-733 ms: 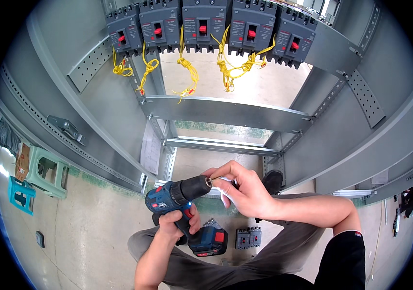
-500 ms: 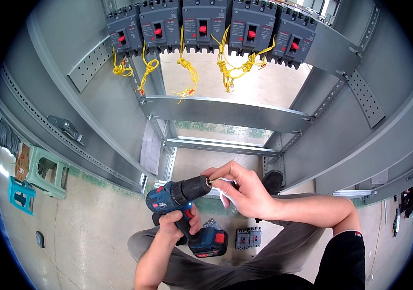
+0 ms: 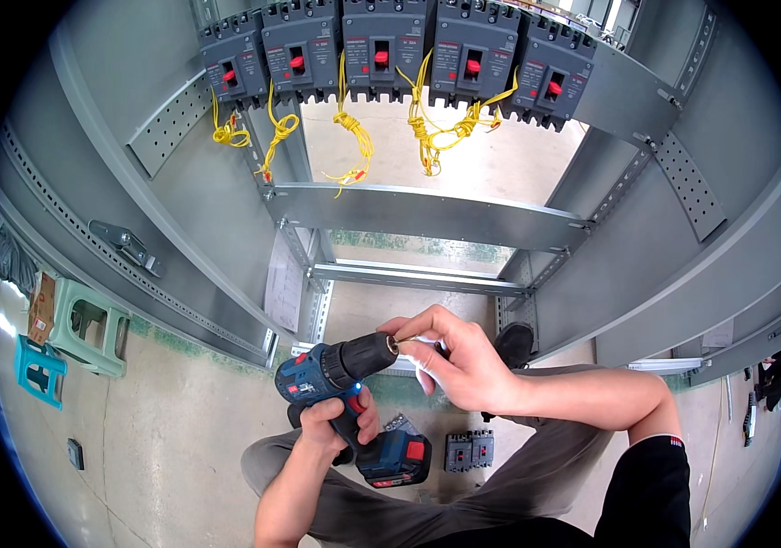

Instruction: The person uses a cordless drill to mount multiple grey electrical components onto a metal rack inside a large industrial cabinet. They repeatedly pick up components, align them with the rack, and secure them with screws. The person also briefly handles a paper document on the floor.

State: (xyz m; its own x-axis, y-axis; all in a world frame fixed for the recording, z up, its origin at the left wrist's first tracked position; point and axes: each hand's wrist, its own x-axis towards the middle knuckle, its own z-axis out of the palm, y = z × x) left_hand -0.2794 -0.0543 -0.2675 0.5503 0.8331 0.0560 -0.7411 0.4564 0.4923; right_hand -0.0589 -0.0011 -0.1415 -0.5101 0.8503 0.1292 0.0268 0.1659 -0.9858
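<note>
My left hand [image 3: 343,422] is wrapped around the handle of a blue and black cordless drill [image 3: 317,376], its chuck pointing up and to the right. A small light glows on the drill above the trigger. At the mouth of the chuck, my right hand [image 3: 459,361] pinches a thin metal bit [image 3: 401,346] between thumb and fingers; the fingers hide most of it. The drill's battery [image 3: 395,457] hangs over my lap. On the floor between my legs lie small grey circuit breakers [image 3: 470,450].
Ahead stands an open grey metal cabinet frame with a crossbar [image 3: 427,212]. Several circuit breakers [image 3: 381,55] with red switches line its top, and bundled yellow wires [image 3: 354,137] hang below. Plastic stools, one pale green [image 3: 89,320] and one blue [image 3: 41,370], stand at the left.
</note>
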